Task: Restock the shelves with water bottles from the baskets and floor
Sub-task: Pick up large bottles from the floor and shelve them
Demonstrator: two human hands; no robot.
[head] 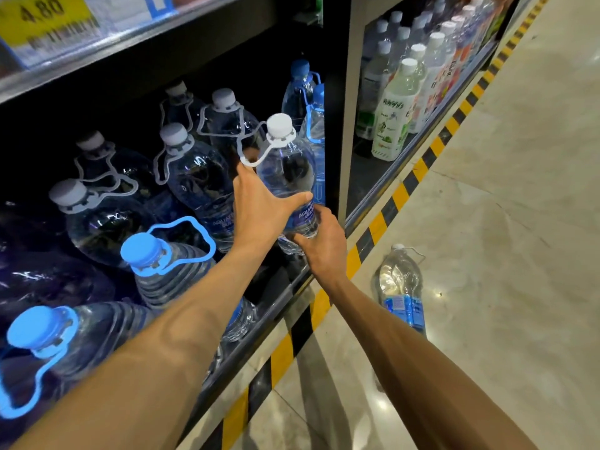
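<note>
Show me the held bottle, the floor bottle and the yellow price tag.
held bottle point(285, 170), head view, clear upper body.
floor bottle point(399, 277), head view, clear middle.
yellow price tag point(42, 17), head view, printed face.

Both bare forearms are stretched forward, the left above the right. The left hand point(259, 206) is wrapped round the middle of a water bottle point(287, 164), and the right hand point(323, 245) is clasped round its lower part.

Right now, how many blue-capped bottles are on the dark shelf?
4. Nearest blue-capped bottle at front left; second bottle just behind it; third bottle at back right; fourth bottle beside it, partly hidden by the divider. More may hide in darkness.
</note>
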